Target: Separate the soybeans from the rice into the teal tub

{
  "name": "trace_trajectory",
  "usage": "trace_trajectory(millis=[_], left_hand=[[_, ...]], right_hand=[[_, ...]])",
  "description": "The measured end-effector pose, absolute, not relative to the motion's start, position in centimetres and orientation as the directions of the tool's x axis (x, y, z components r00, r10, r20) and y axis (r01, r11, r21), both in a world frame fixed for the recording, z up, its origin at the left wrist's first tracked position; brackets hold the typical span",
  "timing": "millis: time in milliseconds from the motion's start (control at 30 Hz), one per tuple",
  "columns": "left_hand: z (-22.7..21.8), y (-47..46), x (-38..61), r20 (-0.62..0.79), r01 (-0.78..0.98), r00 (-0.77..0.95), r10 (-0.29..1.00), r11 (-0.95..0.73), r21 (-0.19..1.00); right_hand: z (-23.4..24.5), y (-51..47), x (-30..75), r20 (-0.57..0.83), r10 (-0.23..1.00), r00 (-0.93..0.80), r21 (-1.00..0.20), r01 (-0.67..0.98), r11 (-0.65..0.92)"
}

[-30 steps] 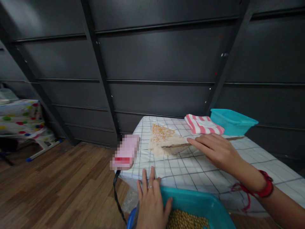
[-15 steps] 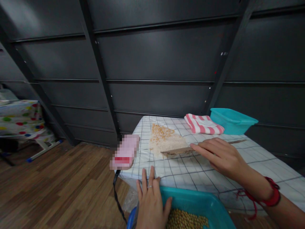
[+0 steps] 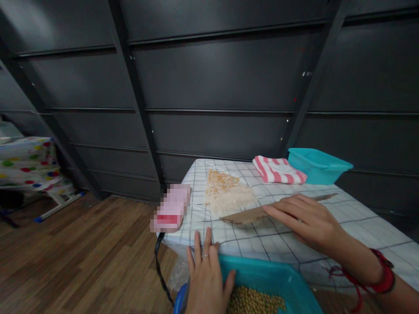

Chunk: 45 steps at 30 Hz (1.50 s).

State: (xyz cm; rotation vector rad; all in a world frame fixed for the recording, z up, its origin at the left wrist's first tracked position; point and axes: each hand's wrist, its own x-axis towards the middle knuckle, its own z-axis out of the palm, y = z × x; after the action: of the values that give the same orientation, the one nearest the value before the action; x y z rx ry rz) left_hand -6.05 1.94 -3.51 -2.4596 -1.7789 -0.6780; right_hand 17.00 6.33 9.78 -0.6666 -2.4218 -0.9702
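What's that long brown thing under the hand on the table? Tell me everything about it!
It is a long, thin cardboard strip, brown and flat, with a rough left end. It lies across the white checked tablecloth, just this side of the grain pile. The right hand rests on its middle, fingers flat.

From the right hand [image 3: 307,220], bare checked tablecloth [image 3: 360,218] lies open toward 3 o'clock and in a band toward 8. The grain pile [image 3: 227,194] stands at 10, the striped cloth [image 3: 278,170] at 11, the far teal tub [image 3: 316,169] at 12, the bean-filled basin [image 3: 262,266] at 7.
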Motion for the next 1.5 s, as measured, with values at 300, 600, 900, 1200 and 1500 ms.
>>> trace_trajectory(millis=[300, 600, 900, 1200, 1500], left_hand=[[-3.4, 2.0, -6.1, 0.35, 0.905, 0.248, 0.903, -0.345, 0.25], [-3.1, 1.9, -6.1, 0.328, 0.908, 0.262, 0.908, -0.347, 0.236], [-3.3, 1.8, -5.8, 0.353, 0.912, 0.26, 0.899, -0.349, 0.217], [-3.2, 1.8, -5.9, 0.355, 0.909, 0.258, 0.899, -0.35, 0.225], [-2.9, 1.7, -5.8, 0.325, 0.912, 0.246, 0.913, -0.331, 0.242]], right_hand=[[9.9, 5.9, 15.9, 0.541, 0.27, -0.796, 0.513, 0.567, 0.645], [10.0, 4.6, 16.9, 0.53, 0.299, -0.794, 0.49, 0.574, 0.656], [9.7, 5.0, 16.1, 0.538, 0.306, -0.785, 0.512, 0.593, 0.621], [10.0, 3.9, 17.2, 0.515, 0.331, -0.791, 0.505, 0.592, 0.628], [10.0, 3.7, 16.3, 0.523, 0.326, -0.788, 0.494, 0.591, 0.638]])
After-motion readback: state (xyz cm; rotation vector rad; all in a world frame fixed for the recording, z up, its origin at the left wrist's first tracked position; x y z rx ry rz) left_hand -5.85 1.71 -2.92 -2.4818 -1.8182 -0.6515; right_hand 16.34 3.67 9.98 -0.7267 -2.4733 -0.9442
